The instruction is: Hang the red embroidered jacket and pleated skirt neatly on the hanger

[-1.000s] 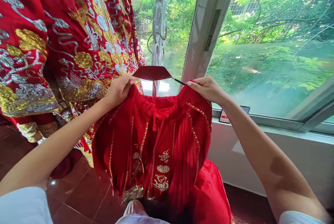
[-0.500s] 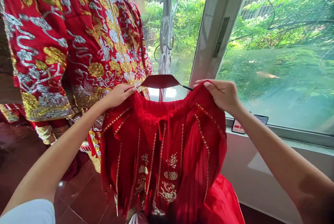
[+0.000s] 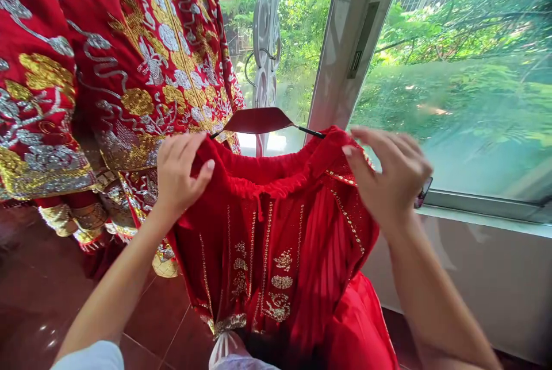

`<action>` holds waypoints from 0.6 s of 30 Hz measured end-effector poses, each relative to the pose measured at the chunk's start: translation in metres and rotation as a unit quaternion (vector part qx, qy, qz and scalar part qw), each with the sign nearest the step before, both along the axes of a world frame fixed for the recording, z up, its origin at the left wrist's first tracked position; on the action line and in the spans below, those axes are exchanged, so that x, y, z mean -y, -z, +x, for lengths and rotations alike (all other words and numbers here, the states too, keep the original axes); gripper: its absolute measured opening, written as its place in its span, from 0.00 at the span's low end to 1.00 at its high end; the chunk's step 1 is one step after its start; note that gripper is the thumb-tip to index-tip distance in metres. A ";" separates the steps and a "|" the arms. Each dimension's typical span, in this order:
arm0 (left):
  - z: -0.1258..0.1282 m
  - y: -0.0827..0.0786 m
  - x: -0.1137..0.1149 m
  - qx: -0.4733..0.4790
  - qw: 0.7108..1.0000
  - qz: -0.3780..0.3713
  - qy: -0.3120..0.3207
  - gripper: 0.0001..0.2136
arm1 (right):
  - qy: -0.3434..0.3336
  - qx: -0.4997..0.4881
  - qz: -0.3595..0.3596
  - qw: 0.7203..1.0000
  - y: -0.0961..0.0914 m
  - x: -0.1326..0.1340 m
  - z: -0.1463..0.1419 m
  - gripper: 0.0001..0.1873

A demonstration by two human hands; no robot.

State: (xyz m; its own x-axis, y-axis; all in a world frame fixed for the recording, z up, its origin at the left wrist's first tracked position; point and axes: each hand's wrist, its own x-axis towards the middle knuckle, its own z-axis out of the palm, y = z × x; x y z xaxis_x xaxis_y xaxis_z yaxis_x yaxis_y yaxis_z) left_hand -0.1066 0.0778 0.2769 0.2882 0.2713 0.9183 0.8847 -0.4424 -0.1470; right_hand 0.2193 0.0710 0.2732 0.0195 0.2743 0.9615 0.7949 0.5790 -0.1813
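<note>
A red dress (image 3: 284, 232) with gold beaded lines, gold motifs and a gathered, tied neckline hangs in front of me. It is on a hanger (image 3: 259, 120) with a dark red middle plate and thin black arms. At the dress's left shoulder, my left hand (image 3: 183, 172) lies against the cloth, thumb spread away from the fingers. My right hand (image 3: 388, 169) is at the right shoulder, thumb and fingers apart; the fingertips are close to the cloth, and I cannot tell if they touch it.
Red garments (image 3: 142, 71) with gold and silver embroidery hang at the left. Behind the hanger stands white scrolled metalwork (image 3: 264, 42). A sliding window (image 3: 448, 106) with greenery outside fills the right. A phone (image 3: 423, 192), partly hidden by my right hand, rests at the sill (image 3: 487, 220). Red tiles cover the floor (image 3: 159, 312).
Both hands have loosened from pinching the shoulders, thumbs now apart from fingers. The right hand has shifted outward, the left slightly outward. The view has moved, and the neckline tie hangs shorter.
</note>
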 end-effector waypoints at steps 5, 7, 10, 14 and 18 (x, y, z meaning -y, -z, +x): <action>0.051 0.071 0.055 -0.004 0.999 -0.033 -0.012 0.06 | -0.077 -0.052 -0.146 0.985 0.087 0.040 -0.071 0.13; 0.072 0.088 0.058 0.064 0.990 -0.118 -0.031 0.10 | -0.118 -0.093 -0.219 0.964 0.104 0.038 -0.089 0.14; 0.092 0.094 0.049 0.137 0.966 -0.201 -0.085 0.15 | -0.111 -0.142 -0.236 0.955 0.105 0.034 -0.100 0.15; 0.096 0.090 0.040 0.163 0.952 -0.241 -0.091 0.15 | -0.076 -0.172 -0.190 0.964 0.096 0.044 -0.104 0.14; 0.085 0.084 0.041 0.109 0.983 -0.129 -0.069 0.12 | -0.204 -0.169 -0.275 0.924 0.104 0.048 -0.114 0.14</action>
State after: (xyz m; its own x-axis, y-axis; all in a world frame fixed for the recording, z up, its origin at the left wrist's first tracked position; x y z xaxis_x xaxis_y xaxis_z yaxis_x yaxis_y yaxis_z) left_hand -0.0216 0.0373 0.1928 0.0368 0.5256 0.8500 0.9374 -0.3130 0.1530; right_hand 0.1050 0.0230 0.1691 0.0797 0.7702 0.6328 0.3754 0.5649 -0.7348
